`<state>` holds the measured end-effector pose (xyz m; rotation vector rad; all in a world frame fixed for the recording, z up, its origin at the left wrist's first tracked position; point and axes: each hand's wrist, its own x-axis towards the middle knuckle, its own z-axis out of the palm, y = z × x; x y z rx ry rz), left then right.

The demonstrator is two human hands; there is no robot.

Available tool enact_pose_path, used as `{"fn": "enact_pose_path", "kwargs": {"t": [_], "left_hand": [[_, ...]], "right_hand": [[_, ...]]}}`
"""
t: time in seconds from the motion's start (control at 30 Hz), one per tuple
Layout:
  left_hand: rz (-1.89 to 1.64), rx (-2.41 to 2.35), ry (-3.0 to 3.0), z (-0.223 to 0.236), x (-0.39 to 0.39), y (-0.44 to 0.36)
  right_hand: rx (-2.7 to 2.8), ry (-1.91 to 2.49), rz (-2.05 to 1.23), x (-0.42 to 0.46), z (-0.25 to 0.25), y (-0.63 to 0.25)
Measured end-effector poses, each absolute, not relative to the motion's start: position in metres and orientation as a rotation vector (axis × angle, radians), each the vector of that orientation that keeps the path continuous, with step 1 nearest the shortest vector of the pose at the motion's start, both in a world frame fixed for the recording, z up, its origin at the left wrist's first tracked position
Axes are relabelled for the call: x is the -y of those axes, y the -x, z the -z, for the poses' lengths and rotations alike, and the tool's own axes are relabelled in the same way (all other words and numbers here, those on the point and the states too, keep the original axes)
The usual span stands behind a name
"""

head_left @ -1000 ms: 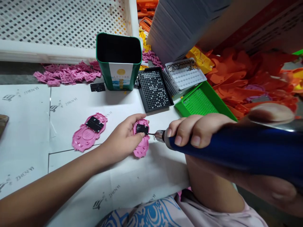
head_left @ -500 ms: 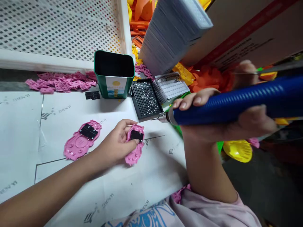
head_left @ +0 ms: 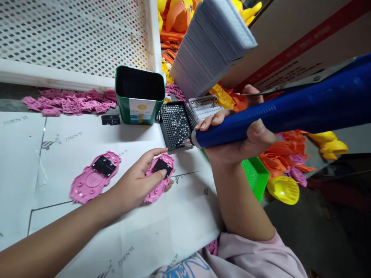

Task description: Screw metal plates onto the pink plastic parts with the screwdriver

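Observation:
My left hand grips a pink plastic shell, its thumb pressing by a black cover set in the shell. In my right hand is a blue electric screwdriver, lying nearly level with its tip pointing left. That tip is over the black screw tray, whose holes hold many silvery screws; whether it touches a screw I cannot tell. A second pink shell with a black cover lies on the table to the left of my left hand.
A green tin stands behind the shells, with black pieces beside it. Pink parts are heaped along a white perforated crate. A tall stack of pale sheets, a cardboard box and a green basket are to the right.
My right hand has moved left with the screwdriver, bringing its tip over the screw tray. My left hand still holds the shell, now tilted a little more.

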<state>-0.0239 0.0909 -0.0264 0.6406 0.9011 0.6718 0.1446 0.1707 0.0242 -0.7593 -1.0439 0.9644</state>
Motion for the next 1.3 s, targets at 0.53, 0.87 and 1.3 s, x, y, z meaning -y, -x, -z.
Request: {"fn": "enact_pose_path", "kwargs": {"t": [0.53, 0.87, 1.3], "left_hand": [[-0.6, -1.036, -0.743, 0.014, -0.094, 0.023], [-0.556, -1.073, -0.792, 0.018, -0.092, 0.024], [-0.562, -1.002, -0.825, 0.018, -0.092, 0.024]], "right_hand": [[1.172, 0.65, -1.035, -0.174, -0.023, -0.147], [1.072, 0.682, -1.061, -0.166, -0.042, -0.151], [1.171, 0.675, -1.421, -0.141, -0.059, -0.143]]}}
